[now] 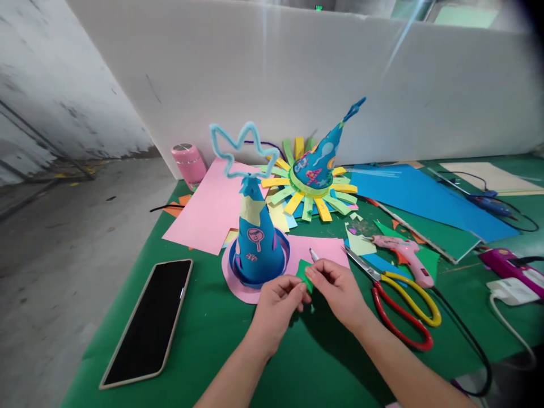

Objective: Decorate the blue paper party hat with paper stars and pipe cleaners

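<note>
two hands [280,300], two cone hats [267,258], one phone [148,323], one pair of scissors [375,276], one pink glue gun [406,252]

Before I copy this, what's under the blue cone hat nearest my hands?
A pink paper disc shows beneath the blue cone hat, sticking out around its base. The disc's middle is covered, and the left hand hides part of its edge.
</note>
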Demonstrator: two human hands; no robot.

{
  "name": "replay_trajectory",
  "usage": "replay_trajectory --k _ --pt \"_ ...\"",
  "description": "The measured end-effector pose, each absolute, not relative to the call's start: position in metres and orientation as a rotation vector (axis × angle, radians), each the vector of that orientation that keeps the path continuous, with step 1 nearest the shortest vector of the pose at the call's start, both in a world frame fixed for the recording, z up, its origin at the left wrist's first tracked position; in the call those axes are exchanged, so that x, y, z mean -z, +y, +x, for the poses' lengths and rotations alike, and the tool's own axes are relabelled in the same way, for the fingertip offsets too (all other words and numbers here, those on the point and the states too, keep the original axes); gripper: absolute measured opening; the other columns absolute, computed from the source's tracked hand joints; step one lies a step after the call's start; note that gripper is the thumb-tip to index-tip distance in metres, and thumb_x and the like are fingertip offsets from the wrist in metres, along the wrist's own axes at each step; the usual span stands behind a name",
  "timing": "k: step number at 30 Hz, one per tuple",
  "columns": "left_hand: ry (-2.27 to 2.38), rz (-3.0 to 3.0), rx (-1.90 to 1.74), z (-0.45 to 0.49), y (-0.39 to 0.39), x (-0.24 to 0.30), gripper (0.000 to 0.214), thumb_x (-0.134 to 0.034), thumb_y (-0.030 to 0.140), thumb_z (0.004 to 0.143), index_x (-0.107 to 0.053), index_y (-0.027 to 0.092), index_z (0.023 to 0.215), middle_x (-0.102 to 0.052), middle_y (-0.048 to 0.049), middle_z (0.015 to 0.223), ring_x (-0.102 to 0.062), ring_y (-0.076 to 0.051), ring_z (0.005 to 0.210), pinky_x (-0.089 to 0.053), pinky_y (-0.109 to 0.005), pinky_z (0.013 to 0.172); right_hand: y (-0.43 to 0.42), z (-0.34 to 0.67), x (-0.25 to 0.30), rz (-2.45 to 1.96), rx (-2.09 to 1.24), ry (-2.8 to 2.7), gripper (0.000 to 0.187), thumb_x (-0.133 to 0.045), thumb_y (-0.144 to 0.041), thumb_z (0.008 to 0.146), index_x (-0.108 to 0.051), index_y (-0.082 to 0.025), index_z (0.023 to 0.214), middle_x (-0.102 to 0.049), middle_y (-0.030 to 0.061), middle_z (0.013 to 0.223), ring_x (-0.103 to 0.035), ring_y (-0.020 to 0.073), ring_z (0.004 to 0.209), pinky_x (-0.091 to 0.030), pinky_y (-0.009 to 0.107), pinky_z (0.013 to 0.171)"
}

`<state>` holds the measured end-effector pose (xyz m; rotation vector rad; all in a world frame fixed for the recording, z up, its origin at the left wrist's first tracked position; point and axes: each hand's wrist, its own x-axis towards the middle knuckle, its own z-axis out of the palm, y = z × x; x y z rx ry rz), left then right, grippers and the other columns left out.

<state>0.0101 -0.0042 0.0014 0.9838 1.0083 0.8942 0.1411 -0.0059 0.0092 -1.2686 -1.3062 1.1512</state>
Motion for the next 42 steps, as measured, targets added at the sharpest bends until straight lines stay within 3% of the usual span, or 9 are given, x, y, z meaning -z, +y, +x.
replay_trajectory --k 11,16,24,35,42 --pt "0.944 0.847 -0.989 0.012 -0.004 -0.002 0.012 -0.061 0.023 0.066 -0.057 0.013 0.062 -0.055 0.0012 0.056 -0.045 -0.006 0.047 -0.034 -0.019 0.049 -0.002 0.143 -0.006 -1.241 -1.137 -1.349 0.024 -0.054 -0.035 0.078 -0.055 -0.015 0.065 -0.051 -0.002 0.058 -0.044 0.0092 0.054 -0.036 0.02 0.051" --pt "0.993 0.867 -0.993 0.012 -0.003 0.002 0.016 -0.062 0.025 0.067 -0.053 0.014 0.059 -0.054 0.0023 0.053 -0.042 -0.005 0.044 -0.032 -0.019 0.046 0.001 0.157 -0.007 -1.284 -1.183 -1.379 0.03 -0.041 -0.039 0.085 -0.059 -0.015 0.083 -0.053 0.0012 0.069 -0.046 0.0101 0.057 -0.037 0.021 0.052" --pt "1.016 0.911 -0.997 0.015 -0.006 0.0 0.015 -0.064 0.024 0.064 -0.054 0.014 0.061 -0.052 0.0031 0.054 -0.041 -0.005 0.047 -0.03 -0.018 0.047 0.002 0.153 -0.009 -1.204 -1.191 -1.596 0.016 -0.051 -0.028 0.079 -0.052 -0.016 0.068 -0.051 -0.001 0.064 -0.046 0.0112 0.061 -0.038 0.022 0.056" --pt "1.015 0.955 -0.94 0.016 -0.005 0.006 0.02 -0.065 0.03 0.064 -0.054 0.014 0.063 -0.051 0.0025 0.054 -0.04 -0.007 0.047 -0.028 -0.02 0.046 -0.003 0.15 0.003 -1.142 -1.303 -1.444 0.022 -0.046 -0.031 0.082 -0.048 -0.016 0.066 -0.047 -0.0031 0.059 -0.043 0.01 0.057 -0.035 0.021 0.054" --pt "1.004 0.956 -0.944 0.017 -0.008 0.002 0.02 -0.065 0.031 0.065 -0.054 0.014 0.065 -0.048 0.0034 0.056 -0.038 -0.006 0.049 -0.028 -0.019 0.047 -0.009 0.151 0.0 -1.162 -1.178 -1.527 0.022 -0.044 -0.032 0.084 -0.048 -0.017 0.068 -0.044 -0.0027 0.062 -0.039 0.0097 0.058 -0.034 0.02 0.053"
